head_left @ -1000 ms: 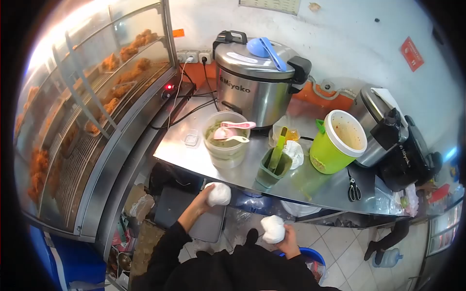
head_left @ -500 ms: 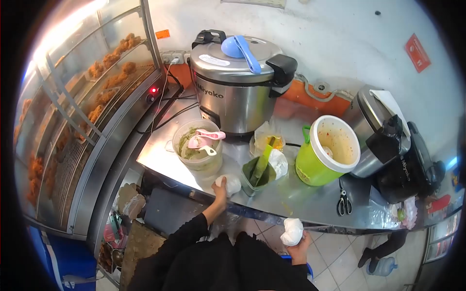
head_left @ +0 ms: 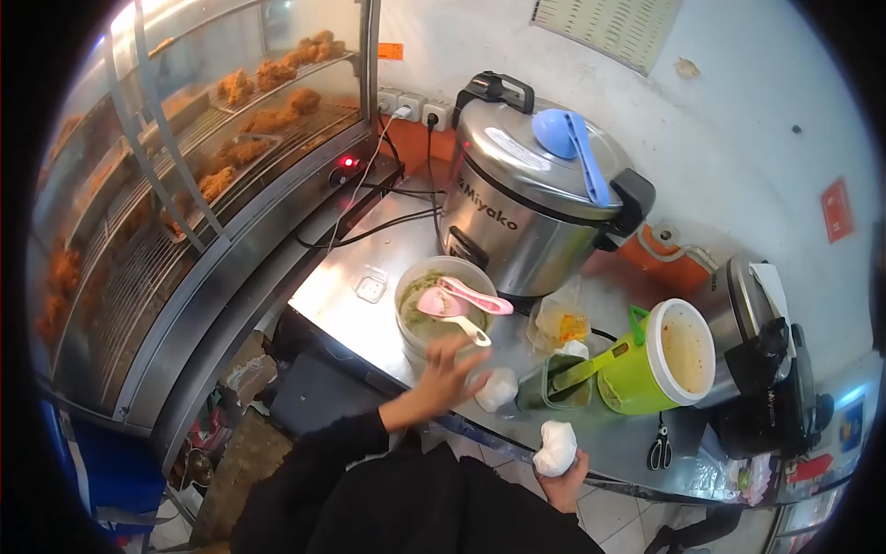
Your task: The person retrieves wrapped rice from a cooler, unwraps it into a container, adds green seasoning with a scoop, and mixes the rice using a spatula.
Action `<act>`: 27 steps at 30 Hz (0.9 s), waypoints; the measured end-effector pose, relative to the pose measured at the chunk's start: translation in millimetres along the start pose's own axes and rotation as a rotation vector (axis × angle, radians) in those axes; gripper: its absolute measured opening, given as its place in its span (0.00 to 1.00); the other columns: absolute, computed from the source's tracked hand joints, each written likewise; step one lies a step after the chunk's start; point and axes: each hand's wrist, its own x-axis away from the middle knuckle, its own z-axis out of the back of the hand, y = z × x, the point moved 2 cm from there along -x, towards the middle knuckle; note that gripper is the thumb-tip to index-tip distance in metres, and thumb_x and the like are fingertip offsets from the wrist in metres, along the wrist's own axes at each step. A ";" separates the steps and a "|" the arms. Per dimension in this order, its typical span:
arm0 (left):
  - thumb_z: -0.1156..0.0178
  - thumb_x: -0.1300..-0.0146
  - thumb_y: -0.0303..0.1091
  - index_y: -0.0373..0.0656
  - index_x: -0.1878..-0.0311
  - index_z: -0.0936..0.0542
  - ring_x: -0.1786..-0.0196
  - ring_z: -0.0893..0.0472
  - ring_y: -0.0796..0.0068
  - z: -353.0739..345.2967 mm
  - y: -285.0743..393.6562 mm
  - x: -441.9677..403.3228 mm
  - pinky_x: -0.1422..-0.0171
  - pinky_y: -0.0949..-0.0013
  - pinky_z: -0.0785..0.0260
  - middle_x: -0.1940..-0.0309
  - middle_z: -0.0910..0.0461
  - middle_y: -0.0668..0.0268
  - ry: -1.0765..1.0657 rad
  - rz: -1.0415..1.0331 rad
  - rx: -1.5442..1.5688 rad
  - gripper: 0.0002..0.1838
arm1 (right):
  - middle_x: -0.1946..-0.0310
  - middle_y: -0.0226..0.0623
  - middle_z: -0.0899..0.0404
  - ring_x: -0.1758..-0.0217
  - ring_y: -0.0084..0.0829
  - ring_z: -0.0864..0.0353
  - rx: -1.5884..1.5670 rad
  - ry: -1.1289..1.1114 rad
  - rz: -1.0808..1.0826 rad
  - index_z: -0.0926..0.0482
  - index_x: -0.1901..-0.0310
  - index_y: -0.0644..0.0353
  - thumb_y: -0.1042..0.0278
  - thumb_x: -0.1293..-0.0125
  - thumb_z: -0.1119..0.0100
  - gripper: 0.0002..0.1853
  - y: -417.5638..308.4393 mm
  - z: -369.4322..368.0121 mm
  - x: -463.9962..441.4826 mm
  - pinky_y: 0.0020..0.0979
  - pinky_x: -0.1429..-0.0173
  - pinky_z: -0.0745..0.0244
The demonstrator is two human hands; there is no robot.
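Note:
My left hand [head_left: 441, 380] is empty with its fingers apart, just in front of the clear tub [head_left: 415, 337] that holds green food and pink and cream spoons [head_left: 446, 302]. Just right of that hand, a white wrapped bundle [head_left: 497, 390] rests on the metal table [head_left: 355, 323]. My right hand [head_left: 564, 480] grips another white bundle [head_left: 556, 449] at the table's front edge. Between and behind the bundles stands a green square container [head_left: 554, 386] with a green utensil [head_left: 587, 367] leaning in it.
A large steel rice cooker [head_left: 526, 217] with a blue scoop [head_left: 574, 148] on its lid stands behind. To the right are a green and white jug [head_left: 637, 374], scissors [head_left: 659, 451] and more cookers [head_left: 738, 323]. A glass cabinet [head_left: 277, 198] with fried food fills the left.
My left hand has let go of its white bundle on the table and opened beside the tub. My right hand still holds its bundle. The camera view has shifted.

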 end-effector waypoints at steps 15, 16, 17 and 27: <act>0.39 0.66 0.43 0.42 0.48 0.41 0.57 0.34 0.63 -29.2 -69.0 -72.9 0.54 0.65 0.40 0.61 0.36 0.59 -0.730 -0.192 0.386 0.38 | 0.56 0.42 0.33 0.53 0.39 0.33 0.117 -0.101 -0.082 0.39 0.52 0.64 0.56 0.53 0.58 0.27 39.0 -25.0 -21.7 0.39 0.49 0.40; 0.39 0.67 0.42 0.43 0.49 0.40 0.59 0.33 0.62 -31.6 -70.7 -70.7 0.55 0.65 0.40 0.63 0.36 0.60 -0.713 -0.203 0.413 0.37 | 0.55 0.43 0.34 0.52 0.39 0.34 0.166 -0.053 -0.076 0.40 0.51 0.65 0.56 0.53 0.57 0.28 36.9 -14.8 -25.8 0.39 0.49 0.40; 0.40 0.68 0.41 0.44 0.50 0.39 0.62 0.33 0.62 -33.1 -71.0 -68.8 0.57 0.65 0.39 0.65 0.36 0.61 -0.699 -0.212 0.441 0.36 | 0.54 0.44 0.35 0.52 0.39 0.34 0.211 -0.002 -0.073 0.42 0.49 0.65 0.56 0.54 0.57 0.30 35.1 -7.2 -26.9 0.39 0.48 0.40; 0.42 0.62 0.29 0.41 0.68 0.33 0.66 0.30 0.66 -22.8 -78.9 -91.9 0.63 0.68 0.36 0.72 0.33 0.64 -0.557 -0.238 0.324 0.15 | 0.53 0.46 0.36 0.52 0.40 0.34 0.267 -0.224 -0.082 0.44 0.47 0.67 0.61 0.57 0.52 0.33 -8.5 3.5 -19.7 0.37 0.47 0.40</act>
